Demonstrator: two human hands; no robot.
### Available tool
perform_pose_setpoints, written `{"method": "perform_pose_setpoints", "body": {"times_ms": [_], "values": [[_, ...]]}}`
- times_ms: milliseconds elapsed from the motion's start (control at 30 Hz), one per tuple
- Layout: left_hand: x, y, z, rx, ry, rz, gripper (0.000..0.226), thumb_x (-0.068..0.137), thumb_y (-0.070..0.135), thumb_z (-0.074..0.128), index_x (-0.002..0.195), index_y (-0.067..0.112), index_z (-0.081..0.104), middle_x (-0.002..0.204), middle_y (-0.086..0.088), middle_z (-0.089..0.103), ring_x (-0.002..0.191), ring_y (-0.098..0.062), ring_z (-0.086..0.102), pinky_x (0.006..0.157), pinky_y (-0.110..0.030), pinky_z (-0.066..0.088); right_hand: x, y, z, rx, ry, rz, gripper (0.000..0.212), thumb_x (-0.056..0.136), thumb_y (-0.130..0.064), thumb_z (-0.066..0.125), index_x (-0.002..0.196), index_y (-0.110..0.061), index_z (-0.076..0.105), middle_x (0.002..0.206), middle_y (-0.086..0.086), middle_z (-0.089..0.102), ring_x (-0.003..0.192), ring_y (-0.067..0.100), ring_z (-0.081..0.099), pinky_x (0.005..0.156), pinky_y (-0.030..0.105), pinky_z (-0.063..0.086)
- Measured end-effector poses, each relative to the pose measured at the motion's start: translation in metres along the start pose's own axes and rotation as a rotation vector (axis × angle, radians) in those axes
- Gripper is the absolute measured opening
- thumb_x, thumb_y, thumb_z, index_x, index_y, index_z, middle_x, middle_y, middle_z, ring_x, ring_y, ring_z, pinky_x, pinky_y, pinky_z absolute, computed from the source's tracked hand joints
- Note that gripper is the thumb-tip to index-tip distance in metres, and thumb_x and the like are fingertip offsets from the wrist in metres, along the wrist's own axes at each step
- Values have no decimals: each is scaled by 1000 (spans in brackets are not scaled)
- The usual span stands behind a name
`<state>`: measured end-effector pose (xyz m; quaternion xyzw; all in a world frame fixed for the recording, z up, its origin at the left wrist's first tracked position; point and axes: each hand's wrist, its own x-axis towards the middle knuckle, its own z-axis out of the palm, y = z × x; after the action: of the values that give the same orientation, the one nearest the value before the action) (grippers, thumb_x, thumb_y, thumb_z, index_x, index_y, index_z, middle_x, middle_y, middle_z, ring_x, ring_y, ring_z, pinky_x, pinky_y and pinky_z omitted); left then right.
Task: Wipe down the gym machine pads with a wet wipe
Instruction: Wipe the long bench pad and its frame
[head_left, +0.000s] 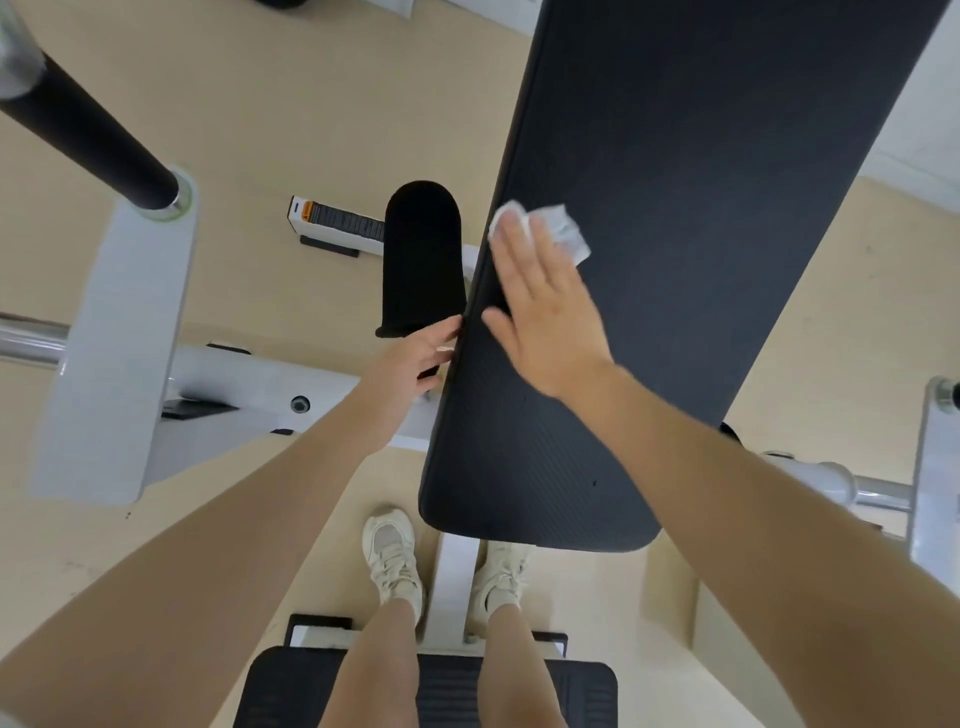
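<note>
A long black bench pad (675, 218) runs from the top right down to the middle of the view. My right hand (540, 306) lies flat on the pad near its left edge, fingers straight, pressing a crumpled white wet wipe (558, 231) under the fingertips. My left hand (423, 358) grips the pad's left edge, fingers curled under it. A black foam roller pad (422, 254) stands just left of the bench pad, beyond my left hand.
White machine frame (114, 338) and a black bar (88, 130) are at the left. More white frame and a chrome bar (883, 488) are at the right. My two feet in white shoes (392, 556) straddle a white beam above a black seat pad (431, 691).
</note>
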<state>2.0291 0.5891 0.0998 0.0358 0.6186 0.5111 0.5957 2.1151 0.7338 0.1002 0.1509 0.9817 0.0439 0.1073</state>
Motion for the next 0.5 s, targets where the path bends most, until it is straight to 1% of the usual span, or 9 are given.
{"method": "perform_pose_setpoints", "body": {"times_ms": [33,67,167,233,300,367,433,467,500], "values": [[-1,-5,-2,-17,-4,26,27,97,29,36,119,31,51,128,8,53,123,-14,47,108,-37,33,-12,-12,12,-51,-31,-68,69,95,-45,6,144,0,-12,156,16,-8,144,34,-4,118,47,5],[-3,-11,-5,-22,-7,43,27,98,28,34,118,33,52,128,9,53,122,-12,47,106,-36,35,-27,-25,23,-69,-59,-130,69,95,-45,7,144,0,-12,155,16,-8,144,34,-4,118,47,3],[-2,-34,-11,71,-20,56,32,100,27,33,128,32,48,137,3,48,126,-13,45,104,-30,36,-75,-60,61,-15,-71,-235,71,94,-46,23,147,-5,-2,154,10,-6,144,28,-2,117,43,1],[-2,-47,-12,107,-16,37,37,100,28,32,135,31,43,140,4,45,127,-12,44,103,-28,36,-103,-77,83,-13,-68,-292,69,93,-45,23,147,-6,4,155,6,-3,144,25,-1,118,40,-2],[-2,-55,-7,75,5,31,38,99,27,34,136,29,43,140,4,46,127,-13,44,106,-32,36,-124,-88,98,-37,-95,-337,67,93,-43,20,147,-7,8,155,5,-1,144,23,2,117,38,-6],[-2,-60,-3,97,34,34,40,100,23,32,139,29,40,141,5,44,130,-12,42,109,-33,34,-140,-91,106,-71,-119,-367,65,94,-42,21,148,-8,8,155,5,0,144,21,1,116,37,-10],[-7,-65,0,175,32,76,47,99,16,28,143,31,33,145,8,39,133,-8,36,111,-31,29,-139,-80,106,-128,-110,-448,67,95,-43,26,148,-8,4,155,5,-2,144,21,-2,115,39,-12],[-12,-67,1,225,14,125,52,97,11,27,144,30,29,148,10,35,135,-6,32,114,-32,25,-133,-70,101,-151,-102,-493,69,95,-44,30,148,-9,2,155,6,-1,144,22,-1,115,39,-10],[-16,-69,3,254,2,175,56,94,7,27,146,29,26,150,12,31,136,-2,28,116,-31,21,-122,-58,93,-162,-76,-501,71,94,-43,34,148,-9,3,156,6,4,144,23,6,115,40,-5]]}}
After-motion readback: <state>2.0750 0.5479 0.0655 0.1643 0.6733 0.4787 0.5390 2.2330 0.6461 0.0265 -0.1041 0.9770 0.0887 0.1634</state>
